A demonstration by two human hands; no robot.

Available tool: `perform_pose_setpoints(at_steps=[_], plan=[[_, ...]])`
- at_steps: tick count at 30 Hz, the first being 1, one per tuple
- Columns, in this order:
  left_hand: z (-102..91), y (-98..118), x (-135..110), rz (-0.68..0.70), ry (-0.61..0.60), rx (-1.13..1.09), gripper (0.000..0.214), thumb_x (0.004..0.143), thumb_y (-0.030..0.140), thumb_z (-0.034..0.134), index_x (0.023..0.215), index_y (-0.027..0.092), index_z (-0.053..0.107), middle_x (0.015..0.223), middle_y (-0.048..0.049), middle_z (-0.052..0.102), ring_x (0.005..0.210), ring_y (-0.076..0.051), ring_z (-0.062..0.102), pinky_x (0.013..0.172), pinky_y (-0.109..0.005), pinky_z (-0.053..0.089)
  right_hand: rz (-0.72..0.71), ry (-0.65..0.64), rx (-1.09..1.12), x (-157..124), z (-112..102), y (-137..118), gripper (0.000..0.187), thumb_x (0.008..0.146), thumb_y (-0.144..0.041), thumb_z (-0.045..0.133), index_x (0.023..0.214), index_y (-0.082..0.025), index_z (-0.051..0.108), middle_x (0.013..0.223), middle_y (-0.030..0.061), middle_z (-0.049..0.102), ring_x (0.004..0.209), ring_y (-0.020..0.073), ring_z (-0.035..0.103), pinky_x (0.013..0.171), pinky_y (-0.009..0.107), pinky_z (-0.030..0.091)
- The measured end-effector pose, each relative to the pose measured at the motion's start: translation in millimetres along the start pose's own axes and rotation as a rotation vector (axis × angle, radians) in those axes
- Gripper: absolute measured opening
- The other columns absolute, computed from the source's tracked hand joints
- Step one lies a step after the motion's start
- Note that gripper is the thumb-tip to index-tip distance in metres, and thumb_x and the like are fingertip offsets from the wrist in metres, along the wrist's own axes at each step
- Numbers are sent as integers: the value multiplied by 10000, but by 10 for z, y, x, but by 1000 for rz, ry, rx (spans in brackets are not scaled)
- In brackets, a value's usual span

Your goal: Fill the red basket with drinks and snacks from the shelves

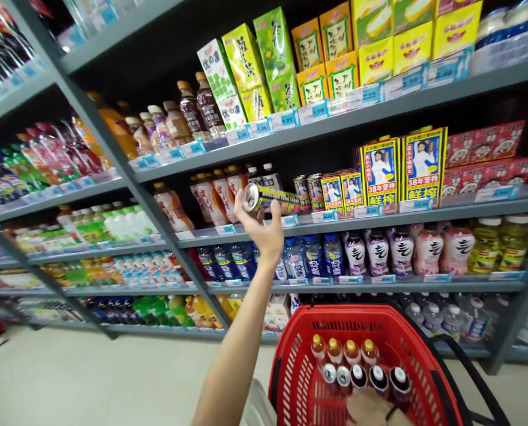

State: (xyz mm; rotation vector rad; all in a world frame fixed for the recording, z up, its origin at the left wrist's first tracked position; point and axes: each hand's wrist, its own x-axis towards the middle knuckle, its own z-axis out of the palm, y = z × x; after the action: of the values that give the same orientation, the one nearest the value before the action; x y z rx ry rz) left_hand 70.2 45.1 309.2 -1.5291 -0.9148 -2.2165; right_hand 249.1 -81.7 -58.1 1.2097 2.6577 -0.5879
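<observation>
My left hand [264, 234] is raised in front of the shelves with its fingers closed around a black-and-yellow drink can [272, 198]. The can lies tilted on its side, its silver lid facing left towards me. Similar cans [316, 192] stand on the shelf just to its right. Low in the view, my right hand [370, 408] is over the red shopping basket [361, 313], blurred and cut off by the frame edge; its fingers do not show clearly. Next to it in the basket stand dark-capped bottles [379, 378], orange-capped bottles [351, 352] and two silver-topped cans [337, 374].
Grey shelves [290, 139] full of drinks stretch across the view. Boxed drinks [379, 174] stand right of the can, and plastic bottles [214, 195] stand to its left. The basket's black handle [472, 373] hangs over its right side. Pale floor [113, 378] lies at lower left.
</observation>
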Motion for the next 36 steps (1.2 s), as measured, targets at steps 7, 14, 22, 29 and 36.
perform_pose_setpoints(at_steps=[7,14,22,29,36], plan=[[-744,-294,-1893,-223,-387,-48,721,953,385,687,1575,237,353,1472,-174,540,1318,-287,630,1121,-401,521,102,262,514,-172,-601,62,311,1040,-272,387,1045,-171,681,1007,121,755,989,245,728,879,347,533],[-1120,-366,-2847,-229,-776,-67,720,951,252,705,1591,261,374,1445,-187,599,1311,-304,660,1033,-436,609,39,394,1222,75,-434,298,750,852,-307,728,1512,-223,380,1235,108,670,885,170,690,713,290,595],[-1126,-136,-2863,-354,-798,-346,789,861,174,789,1540,295,408,1356,-137,644,1245,-288,683,1068,-446,594,-85,577,1208,112,-509,329,677,785,-372,844,1378,-174,585,1280,132,697,1119,244,668,983,393,567],[-1103,-211,-2879,-703,-751,-227,642,849,326,835,1414,293,531,1333,-102,630,1222,-259,665,1079,-414,560,-35,413,1225,71,-520,374,584,753,-446,892,1190,-131,666,1087,84,743,979,216,700,945,379,581],[-935,-444,-2728,-1451,-550,-335,500,873,567,725,1238,258,580,1269,-72,699,1035,-201,735,840,-302,599,81,534,1453,-11,-554,210,600,800,-561,847,1153,-159,576,945,48,715,736,170,699,509,239,561]])
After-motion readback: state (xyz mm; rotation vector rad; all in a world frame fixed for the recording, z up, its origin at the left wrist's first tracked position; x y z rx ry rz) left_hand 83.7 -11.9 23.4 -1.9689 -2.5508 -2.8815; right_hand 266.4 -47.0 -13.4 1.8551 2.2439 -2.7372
